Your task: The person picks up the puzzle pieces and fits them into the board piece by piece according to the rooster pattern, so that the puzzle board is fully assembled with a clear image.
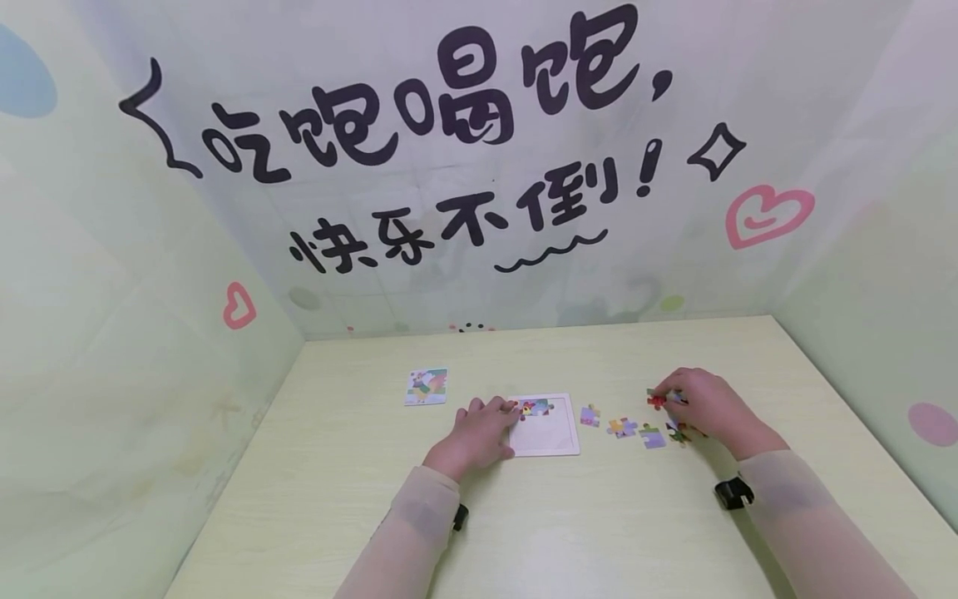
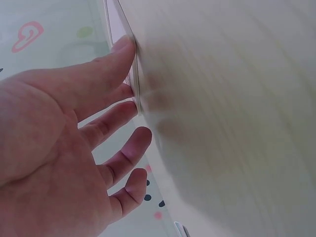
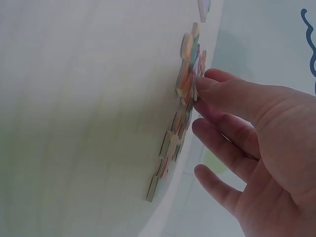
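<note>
A white puzzle tray (image 1: 546,437) lies flat on the table, with a few joined puzzle pieces (image 1: 535,408) in its upper left part. My left hand (image 1: 479,434) rests at the tray's left side, its thumb (image 2: 123,47) touching the edge and the other fingers spread loosely. To the right, my right hand (image 1: 707,406) is over a group of loose pieces. Its thumb and forefinger pinch a puzzle piece (image 3: 196,88), mostly hidden by the fingers. A red piece (image 1: 655,401) lies beside the fingertips, and a dark green-and-red piece (image 1: 677,433) lies just below the hand.
Between tray and right hand lie a purple-pink piece (image 1: 590,416), an orange-and-purple piece (image 1: 621,428) and a green-and-purple piece (image 1: 653,437). A small picture card (image 1: 426,388) is at the back left. A printed cloth wall (image 1: 479,291) borders the table (image 1: 524,532).
</note>
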A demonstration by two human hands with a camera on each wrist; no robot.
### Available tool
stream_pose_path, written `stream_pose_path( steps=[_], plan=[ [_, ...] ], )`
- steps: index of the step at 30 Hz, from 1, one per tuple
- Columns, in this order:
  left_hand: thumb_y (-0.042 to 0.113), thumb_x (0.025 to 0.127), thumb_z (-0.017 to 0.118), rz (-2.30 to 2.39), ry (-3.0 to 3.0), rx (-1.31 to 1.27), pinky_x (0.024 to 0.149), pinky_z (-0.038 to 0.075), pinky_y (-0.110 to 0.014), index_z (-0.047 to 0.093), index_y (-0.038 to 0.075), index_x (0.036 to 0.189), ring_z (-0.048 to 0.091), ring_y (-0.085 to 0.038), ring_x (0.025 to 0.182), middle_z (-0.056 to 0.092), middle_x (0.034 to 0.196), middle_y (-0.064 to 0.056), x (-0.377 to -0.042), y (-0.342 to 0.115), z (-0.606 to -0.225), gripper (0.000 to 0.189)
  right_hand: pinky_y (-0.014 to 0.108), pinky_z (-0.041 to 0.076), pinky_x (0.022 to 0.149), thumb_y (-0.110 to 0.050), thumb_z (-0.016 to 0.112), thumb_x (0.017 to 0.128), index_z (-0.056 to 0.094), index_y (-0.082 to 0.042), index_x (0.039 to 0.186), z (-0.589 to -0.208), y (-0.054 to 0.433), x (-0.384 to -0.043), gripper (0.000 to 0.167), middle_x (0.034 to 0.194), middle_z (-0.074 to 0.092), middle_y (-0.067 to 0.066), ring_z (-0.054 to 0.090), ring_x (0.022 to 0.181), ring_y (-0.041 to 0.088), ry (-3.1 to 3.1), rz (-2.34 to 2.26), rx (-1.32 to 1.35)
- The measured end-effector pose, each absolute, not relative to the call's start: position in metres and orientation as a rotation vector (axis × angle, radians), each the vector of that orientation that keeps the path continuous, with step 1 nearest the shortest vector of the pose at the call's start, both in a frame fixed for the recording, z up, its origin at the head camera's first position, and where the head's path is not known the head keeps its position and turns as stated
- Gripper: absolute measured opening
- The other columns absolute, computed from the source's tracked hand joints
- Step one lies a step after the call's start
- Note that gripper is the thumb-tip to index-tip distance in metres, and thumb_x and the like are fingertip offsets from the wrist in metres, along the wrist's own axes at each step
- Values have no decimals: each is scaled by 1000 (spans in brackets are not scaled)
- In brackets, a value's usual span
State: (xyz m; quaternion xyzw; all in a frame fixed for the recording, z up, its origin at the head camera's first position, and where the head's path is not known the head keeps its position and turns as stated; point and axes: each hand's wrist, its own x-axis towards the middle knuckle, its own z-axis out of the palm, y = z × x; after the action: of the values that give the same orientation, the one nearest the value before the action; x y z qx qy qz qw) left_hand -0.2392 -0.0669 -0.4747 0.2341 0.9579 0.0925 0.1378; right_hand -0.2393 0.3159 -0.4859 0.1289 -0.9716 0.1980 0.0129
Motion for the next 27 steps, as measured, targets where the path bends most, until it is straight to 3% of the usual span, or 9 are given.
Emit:
stream_pose_path(
  steps=[19,27],
  plan=[
    [32,89,79,291,2772,673,105,37,-47,51,21,153,44,-26,128,46,159,4,-238,-67,-473,71,56,55,86,-10,78,89,80,-10,106,-491,319,-241,17,109,75,13,67,97,32,-2998,521,436],
    [32,90,79,279,2773,686,103,38,-46,51,21,153,45,-25,124,46,159,3,-238,-68,-473,70,50,56,82,-10,78,90,80,-11,107,-488,315,-240,17,105,76,9,66,91,24,-3010,584,416]
  ],
)
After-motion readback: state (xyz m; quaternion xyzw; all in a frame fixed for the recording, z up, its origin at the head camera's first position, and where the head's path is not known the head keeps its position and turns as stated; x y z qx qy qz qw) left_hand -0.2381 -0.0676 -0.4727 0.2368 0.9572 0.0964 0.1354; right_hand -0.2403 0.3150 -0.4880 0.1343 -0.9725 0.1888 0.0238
